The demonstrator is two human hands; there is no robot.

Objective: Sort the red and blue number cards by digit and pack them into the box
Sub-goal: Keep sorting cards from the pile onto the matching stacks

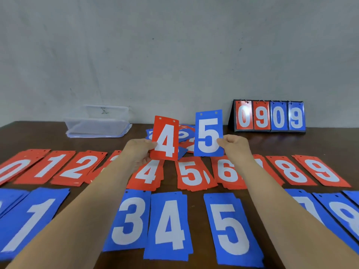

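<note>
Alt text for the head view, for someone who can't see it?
The left hand holds a red 4 card and the right hand a blue 5 card, above a table with red piles and blue piles sorted by digit. A clear box and a scoreboard stand behind.

Red cards (227,173), blue cards (169,224), white digits, brown table (330,144).
</note>
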